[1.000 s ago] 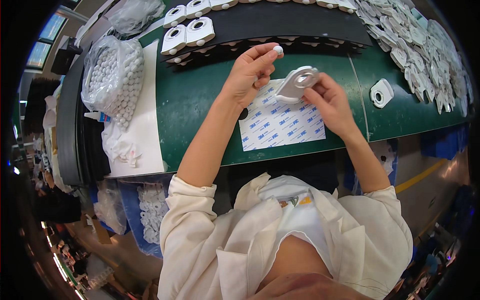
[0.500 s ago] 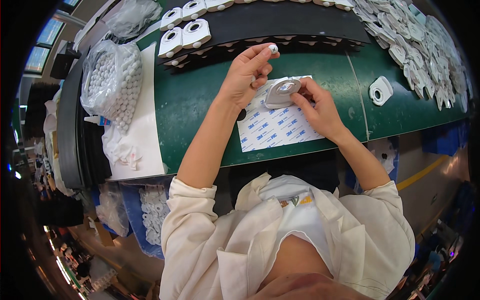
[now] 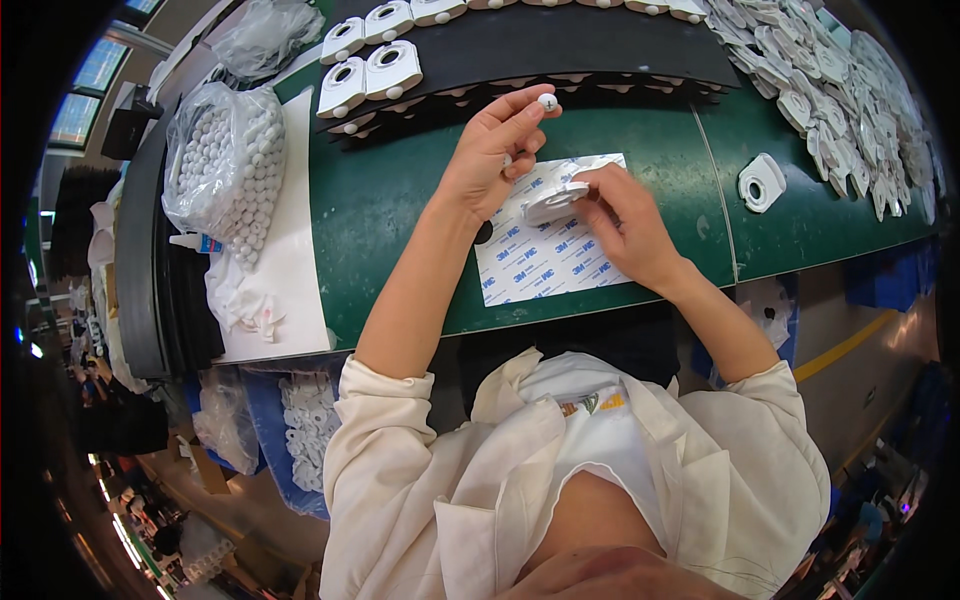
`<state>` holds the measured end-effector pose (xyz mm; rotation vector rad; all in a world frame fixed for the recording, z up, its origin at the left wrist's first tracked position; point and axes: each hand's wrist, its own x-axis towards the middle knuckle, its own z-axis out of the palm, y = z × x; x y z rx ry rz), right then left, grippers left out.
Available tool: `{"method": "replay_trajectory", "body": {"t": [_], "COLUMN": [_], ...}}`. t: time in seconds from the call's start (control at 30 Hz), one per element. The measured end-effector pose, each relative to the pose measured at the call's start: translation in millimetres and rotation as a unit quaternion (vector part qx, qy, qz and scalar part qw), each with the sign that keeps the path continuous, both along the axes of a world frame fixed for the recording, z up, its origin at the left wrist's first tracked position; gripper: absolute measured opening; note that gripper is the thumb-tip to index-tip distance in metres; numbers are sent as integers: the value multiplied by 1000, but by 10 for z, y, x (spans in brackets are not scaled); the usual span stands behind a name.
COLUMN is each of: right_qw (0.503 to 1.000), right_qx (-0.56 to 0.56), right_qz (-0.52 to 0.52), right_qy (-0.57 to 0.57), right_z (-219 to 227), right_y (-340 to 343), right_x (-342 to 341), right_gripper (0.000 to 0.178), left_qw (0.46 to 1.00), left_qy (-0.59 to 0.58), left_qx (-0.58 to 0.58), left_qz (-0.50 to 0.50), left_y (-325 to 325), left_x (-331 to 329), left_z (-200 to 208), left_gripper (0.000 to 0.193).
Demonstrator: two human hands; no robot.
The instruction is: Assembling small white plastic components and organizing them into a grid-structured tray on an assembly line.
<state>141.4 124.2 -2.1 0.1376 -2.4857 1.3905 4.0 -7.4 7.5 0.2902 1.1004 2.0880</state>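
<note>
My left hand (image 3: 487, 150) is raised over the green table, thumb and forefinger pinching a small white ball (image 3: 547, 103) with a dark cross mark on it. Another small white piece (image 3: 507, 160) shows against the palm, partly hidden by curled fingers. My right hand (image 3: 630, 225) grips a flat white plastic piece (image 3: 548, 204) by its right edge. This piece is tilted nearly edge-on, so its face barely shows. Beneath it lies a white sheet with blue print (image 3: 530, 275). A small black disc (image 3: 483, 232) sits at the sheet's left edge, beside my left wrist.
On the left stands a clear bag of white balls (image 3: 225, 160), with a small glue bottle (image 3: 197, 243) below it. A black board (image 3: 560, 45) carrying rows of white pieces spans the back. White pieces are heaped (image 3: 840, 110) at right; a single one (image 3: 762, 183) lies nearer.
My right hand has tipped the white plastic piece from face-up to nearly edge-on and lowered it slightly leftward. My left hand has hardly moved and keeps its ball.
</note>
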Motion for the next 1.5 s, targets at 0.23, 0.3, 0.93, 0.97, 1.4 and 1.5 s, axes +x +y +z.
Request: {"method": "replay_trajectory", "body": {"t": [0.23,0.3,0.93,0.97,1.4,1.5], "right_qw": [962,957,820,825,833,850], "right_qx": [-264,-282,-570,-563,-542,-515], "right_qz": [-8,5,25,28,44,76], "right_qy": [-70,-68,-44,-42,-106,-82], "right_z": [-29,-72,-88,-93,-14,1], "right_y": [110,216,307,311,281,302], "right_x": [-4,-31,-32,-30,-23,-34], "right_gripper": [21,23,24,25,31,32], "left_qw": [1000,999,971,971,935,921], "left_qy": [1,15,160,160,317,355], "left_qx": [-12,-30,-155,-155,-140,-145], "left_qz": [-6,-10,-91,-92,-80,-75], "left_y": [5,3,6,4,13,-5], "left_x": [12,36,129,126,164,170], "left_z": [9,36,99,95,85,118], "left_gripper": [25,23,20,20,28,28]}}
